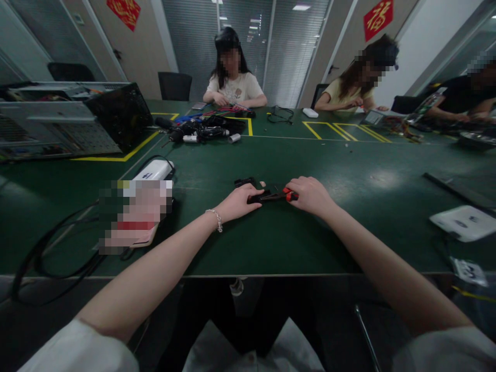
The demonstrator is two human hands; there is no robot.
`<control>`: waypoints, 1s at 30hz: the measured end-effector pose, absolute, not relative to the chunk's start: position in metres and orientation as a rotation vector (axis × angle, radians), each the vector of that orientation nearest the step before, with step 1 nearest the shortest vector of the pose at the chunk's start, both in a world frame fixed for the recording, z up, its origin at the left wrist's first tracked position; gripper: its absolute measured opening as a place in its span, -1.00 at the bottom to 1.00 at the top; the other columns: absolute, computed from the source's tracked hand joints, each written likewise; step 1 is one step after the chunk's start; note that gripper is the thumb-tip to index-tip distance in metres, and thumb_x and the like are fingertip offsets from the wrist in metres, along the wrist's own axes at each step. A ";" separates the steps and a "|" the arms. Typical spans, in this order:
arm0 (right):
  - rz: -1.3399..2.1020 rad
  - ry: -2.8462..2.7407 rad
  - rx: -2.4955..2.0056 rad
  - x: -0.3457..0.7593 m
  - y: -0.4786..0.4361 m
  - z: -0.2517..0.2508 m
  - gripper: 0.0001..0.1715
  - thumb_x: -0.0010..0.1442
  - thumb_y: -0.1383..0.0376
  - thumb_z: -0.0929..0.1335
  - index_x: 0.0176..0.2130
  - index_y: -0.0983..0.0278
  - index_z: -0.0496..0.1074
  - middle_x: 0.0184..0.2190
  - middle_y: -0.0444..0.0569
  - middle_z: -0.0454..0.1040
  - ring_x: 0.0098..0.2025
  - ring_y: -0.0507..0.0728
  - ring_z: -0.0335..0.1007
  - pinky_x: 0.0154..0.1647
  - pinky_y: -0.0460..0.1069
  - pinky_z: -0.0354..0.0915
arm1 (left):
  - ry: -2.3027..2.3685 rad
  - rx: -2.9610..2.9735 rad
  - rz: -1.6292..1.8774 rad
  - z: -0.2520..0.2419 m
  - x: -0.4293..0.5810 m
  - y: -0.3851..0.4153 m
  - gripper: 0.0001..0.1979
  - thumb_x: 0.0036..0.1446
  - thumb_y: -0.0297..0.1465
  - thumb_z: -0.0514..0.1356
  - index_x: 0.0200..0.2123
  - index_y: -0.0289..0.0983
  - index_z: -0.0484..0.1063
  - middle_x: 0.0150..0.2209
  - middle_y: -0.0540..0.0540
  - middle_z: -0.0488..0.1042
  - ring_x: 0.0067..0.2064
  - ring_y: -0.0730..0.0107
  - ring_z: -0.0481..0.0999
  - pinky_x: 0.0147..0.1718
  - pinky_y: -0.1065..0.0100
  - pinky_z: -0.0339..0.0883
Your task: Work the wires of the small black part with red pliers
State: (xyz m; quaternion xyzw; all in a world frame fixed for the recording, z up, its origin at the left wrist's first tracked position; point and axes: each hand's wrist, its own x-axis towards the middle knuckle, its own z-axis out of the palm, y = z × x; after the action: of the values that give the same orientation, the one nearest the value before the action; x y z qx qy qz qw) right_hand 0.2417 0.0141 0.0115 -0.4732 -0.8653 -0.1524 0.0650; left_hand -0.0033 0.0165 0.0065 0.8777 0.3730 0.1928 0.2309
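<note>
Green table [271, 243], seated person, both arms stretched forward. Left hand [240, 202] lies fingers-down, closed over the near end of a small black part [256, 197] and pinning it to the tabletop. Right hand [310, 195] is curled shut around a red-handled screwdriver [285, 195]; the shaft points left and meets the black part between the two hands. A second black piece [245, 182] sits just behind the left hand, apart from it. White box [153, 169] further left. Computer case [58, 121] at far left; cable pile [201, 130] beyond. Other people work across the table
</note>
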 end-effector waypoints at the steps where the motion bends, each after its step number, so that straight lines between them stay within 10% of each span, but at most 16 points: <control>1: -0.459 -2.610 -1.427 0.242 0.014 0.012 -0.77 0.01 0.25 0.28 -0.29 0.29 0.39 -0.33 0.00 0.44 -0.30 0.13 0.25 -0.34 -0.01 0.07 | 1.025 2.414 0.530 0.006 -0.003 0.017 -0.54 0.10 -0.37 0.16 0.09 -0.25 0.26 -0.15 -0.12 0.34 -0.18 0.33 0.37 -0.14 0.29 0.26; 30: -0.456 -2.610 -1.426 0.240 0.012 0.014 -0.77 0.02 0.25 0.27 -0.30 0.29 0.40 -0.34 0.02 0.44 -0.32 0.14 0.25 -0.36 0.00 0.06 | 1.023 2.411 0.531 0.005 -0.004 0.018 -0.54 0.10 -0.36 0.15 0.10 -0.25 0.26 -0.14 -0.12 0.33 -0.17 0.33 0.36 -0.13 0.29 0.25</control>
State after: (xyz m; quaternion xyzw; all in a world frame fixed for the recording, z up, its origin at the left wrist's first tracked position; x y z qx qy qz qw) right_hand 0.2401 0.0117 0.0141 -0.4730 -0.8655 -0.1511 0.0665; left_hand -0.0044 0.0176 0.0050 0.8775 0.3723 0.1933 0.2325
